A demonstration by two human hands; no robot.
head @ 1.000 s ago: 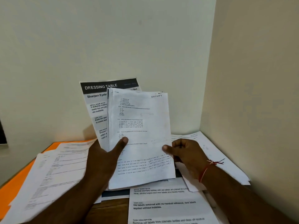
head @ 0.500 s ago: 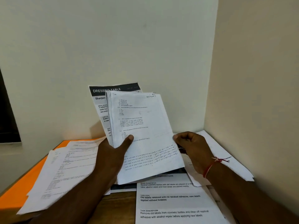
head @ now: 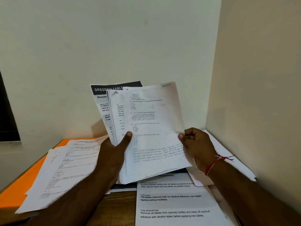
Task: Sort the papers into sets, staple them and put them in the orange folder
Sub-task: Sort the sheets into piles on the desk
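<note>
Wood shows only as a narrow strip of table (head: 120, 207) at the bottom centre, between the forearms; paper covers nearly all the rest. A printed sheet (head: 175, 204) fills the lower right up to the frame's edge. At the lower left the orange folder (head: 21, 190) lies flat along the table's left edge, mostly under loose sheets (head: 65, 170) that overhang it. Above these, in mid frame, the left hand (head: 112, 154) grips a stack (head: 118, 111) of papers held upright, thumb laid across its front. The right hand (head: 197, 145), a red thread (head: 213, 165) on its wrist, pinches the right edge of the front sheet (head: 154, 111), which is fanned off to the right of the others. A white sheet (head: 234, 162) lies behind that hand, reaching the side wall (head: 260, 62). The table sits tight in a corner where this wall meets the back wall (head: 114, 38), both plain and pale, leaving open room only above the papers. A dark panel (head: 6, 115) sits at the far left edge.
</note>
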